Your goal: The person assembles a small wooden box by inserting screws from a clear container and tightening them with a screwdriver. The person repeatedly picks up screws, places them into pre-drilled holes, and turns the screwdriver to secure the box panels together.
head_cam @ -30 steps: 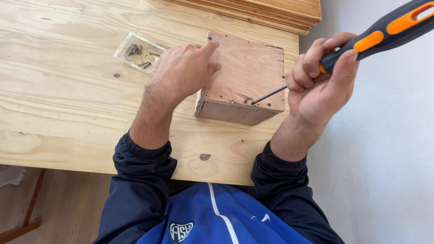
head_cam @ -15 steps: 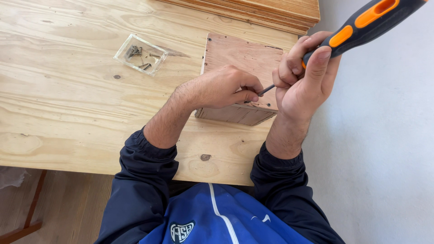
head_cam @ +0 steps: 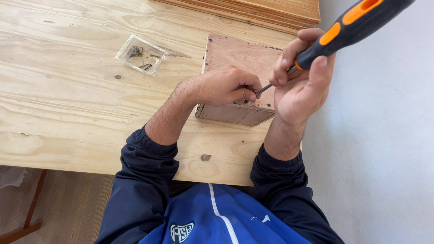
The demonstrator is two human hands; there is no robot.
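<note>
The small square plywood box (head_cam: 239,72) sits on the pale plywood tabletop (head_cam: 68,113), near its 3 o'clock edge. The left hand (head_cam: 226,86) rests on the box's top, fingers pinched narrowly at the metal tip of the black-and-orange-handled screwdriver (head_cam: 348,31). The right hand (head_cam: 300,81), at 3 o'clock of the box, is wrapped around the screwdriver's handle, which slants up toward 2 o'clock. A clear plastic tray of dark screws (head_cam: 141,54) lies at 10 o'clock of the box, well apart. Stacked wooden boards (head_cam: 271,11) lie at 12 o'clock

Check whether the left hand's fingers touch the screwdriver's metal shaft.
Touching. The head view shows the left hand pinching the tip end of the screwdriver shaft over the wooden box.
</note>
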